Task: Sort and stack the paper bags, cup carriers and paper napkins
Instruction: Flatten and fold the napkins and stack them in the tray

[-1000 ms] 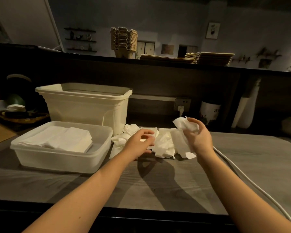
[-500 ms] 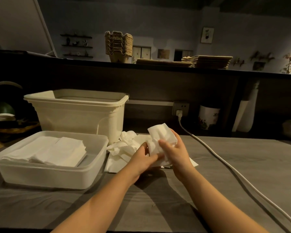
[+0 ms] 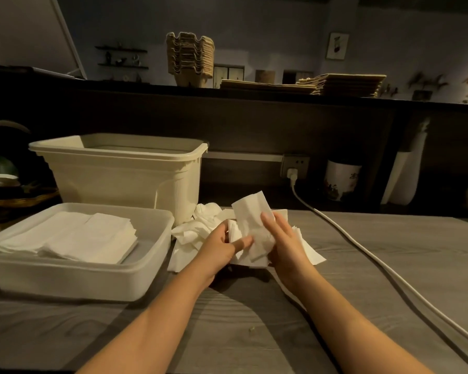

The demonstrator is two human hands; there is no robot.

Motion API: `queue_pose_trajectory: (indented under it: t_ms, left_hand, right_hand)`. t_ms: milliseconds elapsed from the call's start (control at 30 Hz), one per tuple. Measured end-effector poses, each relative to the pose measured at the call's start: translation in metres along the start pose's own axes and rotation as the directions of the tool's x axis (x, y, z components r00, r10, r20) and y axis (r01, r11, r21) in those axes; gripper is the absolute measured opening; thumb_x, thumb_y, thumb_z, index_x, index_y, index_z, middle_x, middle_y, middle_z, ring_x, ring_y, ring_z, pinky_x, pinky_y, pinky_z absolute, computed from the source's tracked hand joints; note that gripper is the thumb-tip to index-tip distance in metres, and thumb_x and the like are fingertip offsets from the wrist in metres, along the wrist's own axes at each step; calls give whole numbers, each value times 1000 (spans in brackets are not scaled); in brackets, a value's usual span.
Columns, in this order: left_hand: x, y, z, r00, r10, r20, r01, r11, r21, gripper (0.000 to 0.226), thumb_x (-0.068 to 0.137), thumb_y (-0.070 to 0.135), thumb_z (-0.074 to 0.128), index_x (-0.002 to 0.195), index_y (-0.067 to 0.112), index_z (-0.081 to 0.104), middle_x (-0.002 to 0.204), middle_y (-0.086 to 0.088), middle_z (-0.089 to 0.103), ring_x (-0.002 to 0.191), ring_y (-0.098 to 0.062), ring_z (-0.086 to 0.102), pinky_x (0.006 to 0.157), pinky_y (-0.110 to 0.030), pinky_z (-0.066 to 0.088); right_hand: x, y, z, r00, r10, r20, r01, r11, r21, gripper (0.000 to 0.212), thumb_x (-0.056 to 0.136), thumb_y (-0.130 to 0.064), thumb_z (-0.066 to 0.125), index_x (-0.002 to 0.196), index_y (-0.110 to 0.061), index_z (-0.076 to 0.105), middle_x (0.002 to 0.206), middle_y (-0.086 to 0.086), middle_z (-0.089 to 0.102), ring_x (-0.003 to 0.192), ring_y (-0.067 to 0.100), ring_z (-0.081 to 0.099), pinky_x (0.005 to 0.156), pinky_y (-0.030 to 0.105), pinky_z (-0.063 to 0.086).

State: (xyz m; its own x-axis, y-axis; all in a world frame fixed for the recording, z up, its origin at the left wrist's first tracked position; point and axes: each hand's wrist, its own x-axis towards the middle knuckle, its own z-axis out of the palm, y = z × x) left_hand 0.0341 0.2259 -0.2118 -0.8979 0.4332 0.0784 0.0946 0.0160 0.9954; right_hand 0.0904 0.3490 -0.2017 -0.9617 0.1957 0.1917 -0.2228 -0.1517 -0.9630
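Both hands hold one white paper napkin (image 3: 250,220) upright above the counter. My left hand (image 3: 222,245) pinches its lower left part, and my right hand (image 3: 283,240) grips its right side with fingers over the front. Behind the hands a loose heap of crumpled napkins (image 3: 197,228) lies on the grey counter. A shallow clear tray (image 3: 92,276) at the left holds a flat stack of folded napkins (image 3: 73,236). On the high ledge stand stacked cup carriers (image 3: 189,58) and a flat pile of paper bags (image 3: 343,85).
A tall cream bin (image 3: 119,182) stands behind the tray. A white power cable (image 3: 376,265) runs from the wall socket (image 3: 295,166) across the counter's right side. A white jar (image 3: 341,179) and dishes at far left (image 3: 3,182) sit against the dark back wall.
My right hand lifted a napkin from the heap and brought it toward me; my left hand joined it, and both now hold the napkin more spread out and upright.
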Motion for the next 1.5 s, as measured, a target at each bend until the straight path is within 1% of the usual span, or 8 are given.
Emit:
queue_pose_trajectory:
  t_ms: [267,533,867,967,1067,1233,1400,1500]
  left_hand:
    - [1,-3,-4,997,69,29,-70,996,50,24,86,24,65,100,37,51,112,4,60,107,-15,56,90,-39,52]
    - [3,1,-8,996,82,-23,-81,995,56,28,88,22,63,111,29,50,116,-1,58,110,-20,55,93,-43,51]
    - [-1,8,-10,997,67,-39,-59,981,183,35,90,26,59,121,28,43,114,2,50,105,-17,47,77,-29,49]
    - [0,8,-11,999,34,-6,-32,979,201,49,88,28,61,132,22,41,121,-1,53,110,-21,49,93,-39,47]
    - [0,9,-12,999,37,30,-44,960,277,42,88,29,62,124,23,42,112,2,55,103,-19,51,85,-33,46]
    - [-2,10,-16,998,33,58,-41,988,152,24,95,16,52,118,25,51,106,0,62,95,-13,59,65,-18,49]
    - [-3,11,-16,1000,-7,29,4,995,99,27,94,28,54,120,24,55,110,-1,65,106,-20,60,91,-40,51]
    - [-3,14,-17,1000,23,0,-23,998,50,19,92,31,56,109,25,58,109,-2,65,106,-20,60,91,-39,52]
  right_hand:
    - [4,1,-8,961,-132,-243,115,990,-81,4,90,-21,58,92,-19,61,94,2,66,89,21,66,72,34,56]
    - [8,-12,-18,902,-127,-412,192,974,119,12,96,-14,48,88,-18,56,95,3,60,94,23,59,74,35,52]
    - [5,-15,-20,973,40,-228,54,919,390,29,82,-29,62,110,-21,59,120,13,60,110,33,58,92,52,48]
    - [1,-17,-15,984,-38,-172,81,965,248,34,70,-37,66,101,-22,63,109,8,64,103,29,61,89,50,51]
    - [-5,-16,-9,993,-117,-18,116,990,-75,31,72,-35,65,101,-26,63,104,4,65,96,28,63,82,46,53]
    - [-7,-11,-1,970,-154,189,238,759,-605,19,89,-25,59,91,-42,53,94,-20,56,88,0,54,68,14,45]
    - [-5,-10,-5,964,-212,162,266,692,-671,21,89,-23,60,93,-42,51,92,-22,53,86,-4,51,65,12,43]
    - [-4,-10,-7,951,-271,150,298,667,-683,23,89,-19,60,85,-41,52,88,-21,56,84,-5,53,64,10,46]
